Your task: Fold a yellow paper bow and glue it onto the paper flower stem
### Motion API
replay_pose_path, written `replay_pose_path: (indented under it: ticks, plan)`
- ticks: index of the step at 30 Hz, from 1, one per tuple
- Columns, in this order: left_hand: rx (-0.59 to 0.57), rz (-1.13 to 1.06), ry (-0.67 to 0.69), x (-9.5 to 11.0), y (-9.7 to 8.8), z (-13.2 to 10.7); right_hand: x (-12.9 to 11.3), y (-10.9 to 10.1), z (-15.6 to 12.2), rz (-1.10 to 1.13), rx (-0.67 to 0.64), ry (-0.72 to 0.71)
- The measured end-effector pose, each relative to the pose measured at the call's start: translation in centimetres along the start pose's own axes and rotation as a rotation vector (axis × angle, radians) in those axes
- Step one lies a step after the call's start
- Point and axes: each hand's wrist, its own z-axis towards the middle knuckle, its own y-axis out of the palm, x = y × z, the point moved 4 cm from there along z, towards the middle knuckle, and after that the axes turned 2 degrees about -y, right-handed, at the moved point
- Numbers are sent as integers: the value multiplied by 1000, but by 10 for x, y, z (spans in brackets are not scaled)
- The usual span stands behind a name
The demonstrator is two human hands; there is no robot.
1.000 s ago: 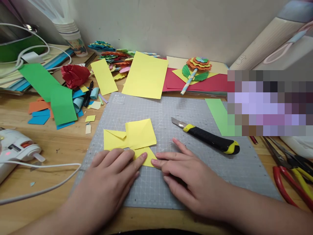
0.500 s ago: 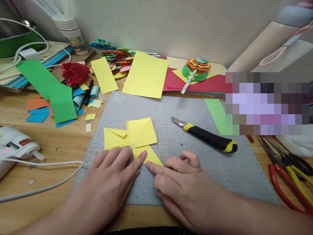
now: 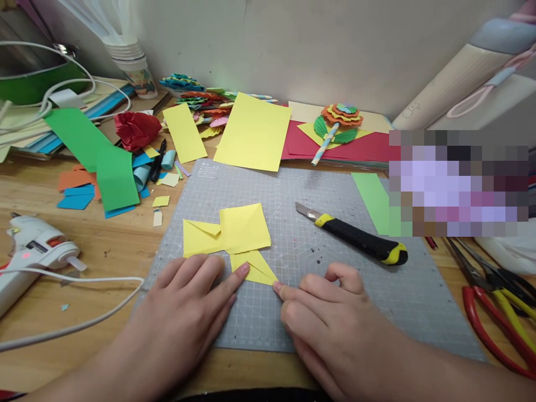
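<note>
A folded yellow paper piece (image 3: 245,228) lies on the grey cutting mat (image 3: 335,318), with a square part and narrower flaps to its left and below. My left hand (image 3: 190,312) lies palm down, fingers extended, its index fingertip pressing the lower flap. At that flap's pointed right corner, the index fingertip of my right hand (image 3: 335,318) touches the paper; its other fingers are bent and hold nothing visible. Beyond my right hand lies a black and yellow utility knife (image 3: 360,240), its blade out and pointing left.
A glue gun (image 3: 39,251) with a white cord sits at left. Green paper (image 3: 115,173), a red paper flower (image 3: 136,131) and scraps lie behind it. Yellow sheets (image 3: 255,131) and a layered paper flower (image 3: 341,117) stand at the back. Scissors (image 3: 481,312) lie at right.
My right index fingertip has slid right along the lower flap to its corner. My left hand stays pressed on the paper. The whole view has shifted slightly.
</note>
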Motion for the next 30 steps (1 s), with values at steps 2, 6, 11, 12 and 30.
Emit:
replay_pose_path:
  ticks: [2, 6, 11, 12, 30]
  plan:
    - [23, 19, 25, -1, -4, -4, 1, 1, 0, 9, -1, -7]
    - [22, 20, 50, -4, -7, -11, 3, 3, -1, 19, 13, -14]
    - [57, -22, 16, -4, -3, -12, 3, 2, -1, 28, 39, -35]
    - [63, -26, 7, -4, -2, -12, 4, 2, -1, 29, 45, -36]
    - [149, -381, -224, -43, -19, 20, 26, 7, 5, 88, 43, 78]
